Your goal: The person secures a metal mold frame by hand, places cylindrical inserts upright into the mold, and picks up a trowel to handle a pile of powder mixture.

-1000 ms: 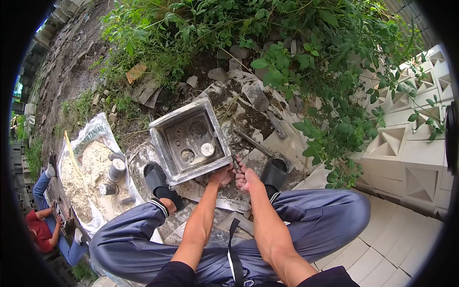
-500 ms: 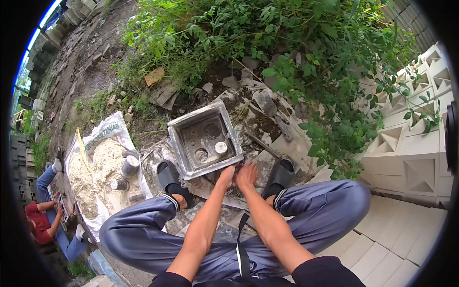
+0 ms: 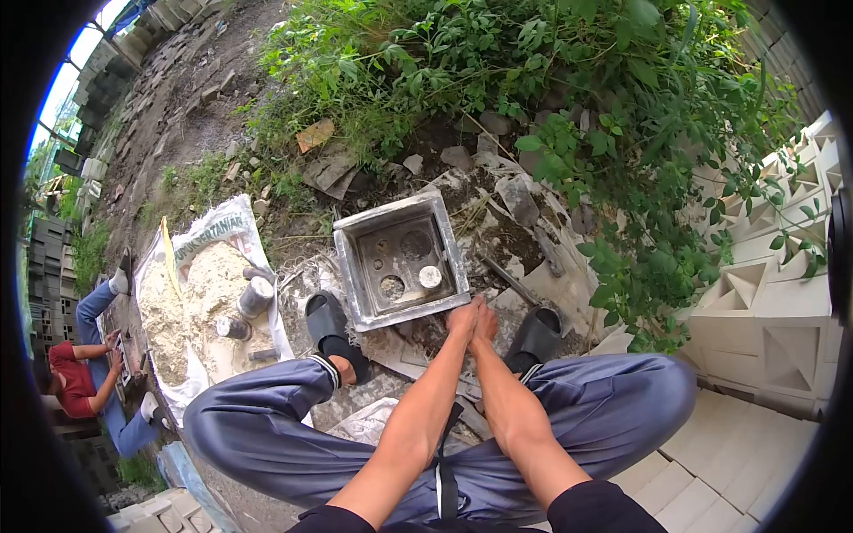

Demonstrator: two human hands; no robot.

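A square grey metal mould [image 3: 404, 311] lies on the ground between the feet, with round shapes on its floor. One whitish cylinder [image 3: 430, 277] stands inside it. At its lower right corner are my left hand [image 3: 463, 315] and my right hand [image 3: 485, 320], pressed close together. The fingers of both hands are closed, and what they hold, if anything, is hidden. A metal rod [image 3: 511, 282] lies just beyond them, near the right sandal [image 3: 536, 338].
To the left, a sack [image 3: 242, 213] bears pale powder [image 3: 213, 275] and metal cylinders [image 3: 256, 297]. A person in a red shirt [image 3: 76, 377] sits at the far left. Pale blocks [image 3: 773, 329] are stacked at the right; leafy plants [image 3: 498, 62] grow ahead.
Both hands have drawn together at the mould's lower right corner. The view has shifted, so the mould and sack appear farther right.
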